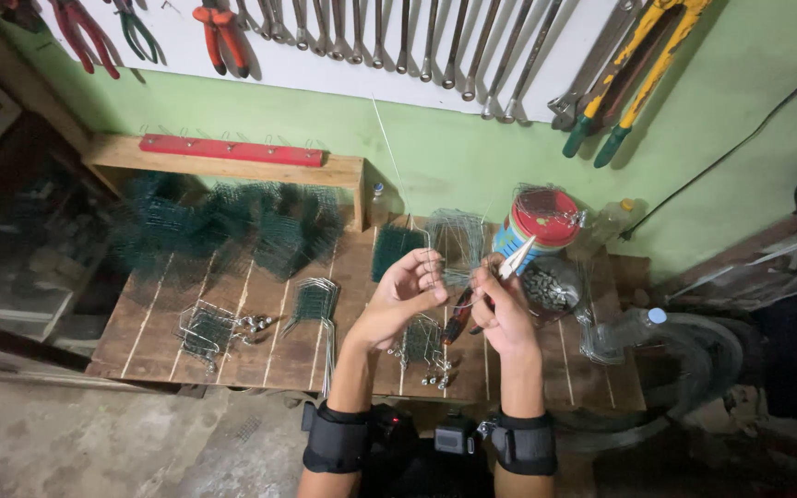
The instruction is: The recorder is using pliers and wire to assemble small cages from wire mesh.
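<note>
My left hand [405, 293] fingers pinch a thin silver wire piece [432, 263]; right hand [502, 312] grips red-handled needle-nose pliers [489, 290] over the wooden slat workbench [232, 323].

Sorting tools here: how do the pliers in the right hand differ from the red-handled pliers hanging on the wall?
The pliers in the right hand are held tilted, their pale nose up; the red-handled pliers on the wall hang straight, handles down. The held pair has darker handles; the wall pair, bright orange-red. Both are hand pliers.
</note>
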